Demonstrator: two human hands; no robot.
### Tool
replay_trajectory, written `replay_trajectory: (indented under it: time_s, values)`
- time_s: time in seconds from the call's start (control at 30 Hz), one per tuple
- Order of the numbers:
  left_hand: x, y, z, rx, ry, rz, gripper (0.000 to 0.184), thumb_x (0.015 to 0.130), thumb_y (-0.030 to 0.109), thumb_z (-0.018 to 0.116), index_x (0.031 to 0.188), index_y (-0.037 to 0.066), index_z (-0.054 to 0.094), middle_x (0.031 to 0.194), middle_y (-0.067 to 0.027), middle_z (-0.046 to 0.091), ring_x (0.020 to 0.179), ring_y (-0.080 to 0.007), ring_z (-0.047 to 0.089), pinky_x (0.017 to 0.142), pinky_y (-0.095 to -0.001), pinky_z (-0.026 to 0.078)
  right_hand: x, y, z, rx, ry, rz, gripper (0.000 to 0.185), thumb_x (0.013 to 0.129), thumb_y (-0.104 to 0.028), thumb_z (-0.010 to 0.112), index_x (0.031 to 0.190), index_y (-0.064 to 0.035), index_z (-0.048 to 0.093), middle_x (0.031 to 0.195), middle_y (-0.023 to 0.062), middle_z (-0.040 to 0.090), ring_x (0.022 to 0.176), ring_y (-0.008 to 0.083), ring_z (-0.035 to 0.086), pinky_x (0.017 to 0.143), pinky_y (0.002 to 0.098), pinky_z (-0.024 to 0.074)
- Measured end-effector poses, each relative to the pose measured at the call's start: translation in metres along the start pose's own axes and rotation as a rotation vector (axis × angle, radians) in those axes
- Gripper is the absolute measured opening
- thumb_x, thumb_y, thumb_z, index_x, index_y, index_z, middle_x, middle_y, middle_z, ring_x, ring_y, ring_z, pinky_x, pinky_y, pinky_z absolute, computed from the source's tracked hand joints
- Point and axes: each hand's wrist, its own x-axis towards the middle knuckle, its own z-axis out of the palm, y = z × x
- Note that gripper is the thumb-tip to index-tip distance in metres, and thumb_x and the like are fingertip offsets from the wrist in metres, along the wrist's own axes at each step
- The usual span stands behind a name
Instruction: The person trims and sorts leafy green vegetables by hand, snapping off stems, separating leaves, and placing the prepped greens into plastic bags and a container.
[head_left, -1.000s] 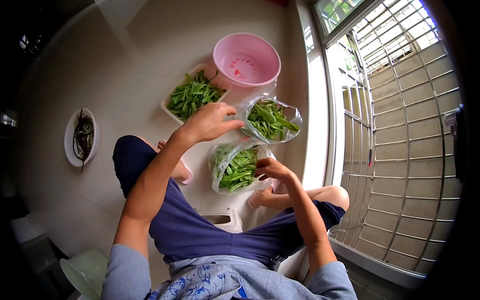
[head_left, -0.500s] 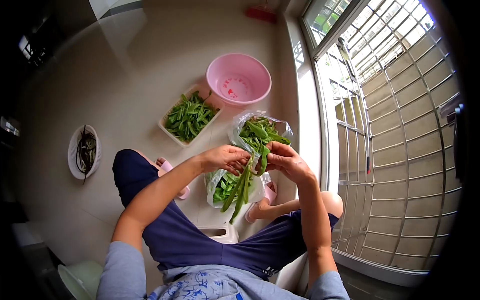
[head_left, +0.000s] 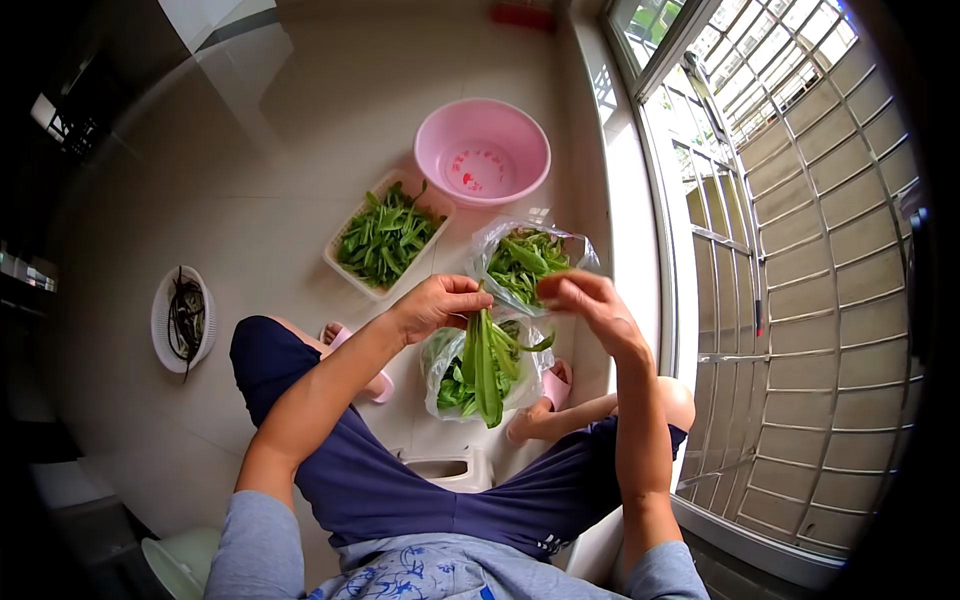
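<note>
My left hand [head_left: 446, 304] is closed, its thumb and fingers pinching the stem end of a small bunch of leafy greens [head_left: 487, 365]. The long leaves hang down over a clear plastic bag of broad green leaves [head_left: 455, 395]. To the right, my right hand [head_left: 592, 305] is blurred by motion, fingers curled, apart from the bunch. It is at the edge of another plastic bag of greens [head_left: 525, 262]; whether anything is between its fingers is not visible.
Beyond my hands are a rectangular tray of greens [head_left: 385, 238] and a pink basin [head_left: 482, 150]. A white oval basket [head_left: 180, 318] with dark, thin strands lies left. Between my legs is a pale stool [head_left: 445, 468]; a barred window [head_left: 800, 300] runs along the right.
My right hand has come away from the bunch, moving right and slightly up. The greens now hang from my left hand alone, more upright than before. The view has shifted slightly.
</note>
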Motion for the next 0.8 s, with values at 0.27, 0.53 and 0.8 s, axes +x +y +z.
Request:
replay_trajectory:
  time_s: [0.27,0.53,0.8]
  values:
    - [0.002,-0.002,0.016,0.03,0.099,-0.029,0.012,0.074,0.018,0.059,0.073,0.007,0.054,0.067,0.0024,0.052,0.059,-0.0046,0.05,0.054,-0.0185,0.042,0.004,0.026,0.042,-0.332,0.003,-0.008,0.024,0.07,-0.02,0.062,0.073,0.0029,0.057,0.06,0.0041,0.054,0.054,0.0082,0.047,0.05,0.0226,0.0399]
    - [0.004,-0.002,0.011,0.139,0.106,0.051,0.012,0.075,0.016,0.058,0.075,0.005,0.054,0.067,0.0009,0.053,0.058,-0.0054,0.051,0.053,-0.018,0.042,0.007,0.031,0.045,-0.073,-0.171,0.19,0.016,0.075,-0.015,0.053,0.075,0.0008,0.056,0.062,0.0009,0.053,0.056,0.0062,0.048,0.051,0.0208,0.0407]
    - [0.0,0.013,0.0,0.132,-0.084,-0.106,0.011,0.076,0.013,0.055,0.073,0.003,0.054,0.067,-0.0028,0.055,0.057,-0.01,0.053,0.056,-0.0204,0.043,0.008,0.031,0.038,0.157,-0.294,0.309,0.017,0.075,-0.015,0.053,0.08,0.0012,0.058,0.063,0.002,0.053,0.058,0.0079,0.05,0.055,0.0209,0.0419]
